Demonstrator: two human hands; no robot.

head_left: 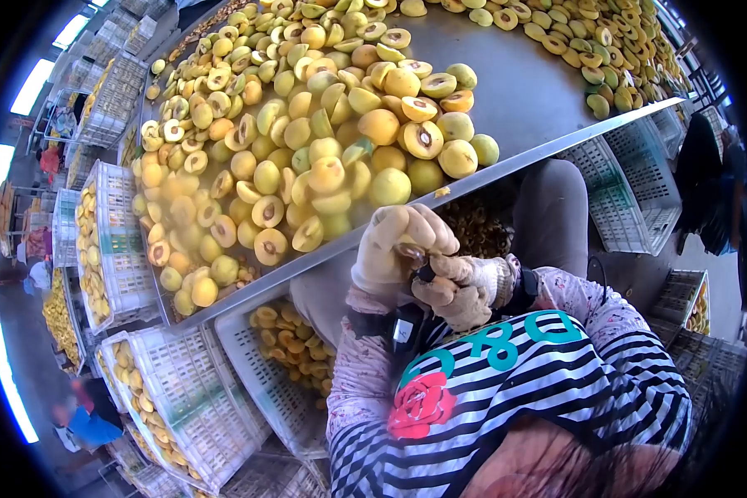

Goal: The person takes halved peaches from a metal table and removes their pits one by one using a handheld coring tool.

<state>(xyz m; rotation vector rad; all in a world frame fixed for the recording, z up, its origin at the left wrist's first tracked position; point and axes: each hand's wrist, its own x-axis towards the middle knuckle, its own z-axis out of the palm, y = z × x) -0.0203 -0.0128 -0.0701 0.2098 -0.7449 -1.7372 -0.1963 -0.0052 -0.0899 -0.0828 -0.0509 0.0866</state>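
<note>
My left hand (pixel 398 246), in a cream work glove, is closed with its fingers curled just over the metal table's near edge. A small brownish piece (pixel 411 253) shows between its fingers; its kind is unclear. My right hand (pixel 463 290), gloved too, is pinched closed against the left one. Something small and dark (pixel 424 273) is at its fingertips, mostly hidden. Beyond the hands lies a heap of yellow apricot-like fruit (pixel 325 174), some whole and many halved with brown pits or pit hollows showing.
The metal table (pixel 515 79) has a raised rim. Another fruit pile (pixel 593 41) lies at its far right. Brown pits or scraps (pixel 477 228) lie below the edge. A white crate (pixel 257 365) of halves stands below left, with more crates (pixel 631 183) at right. People are in the left background.
</note>
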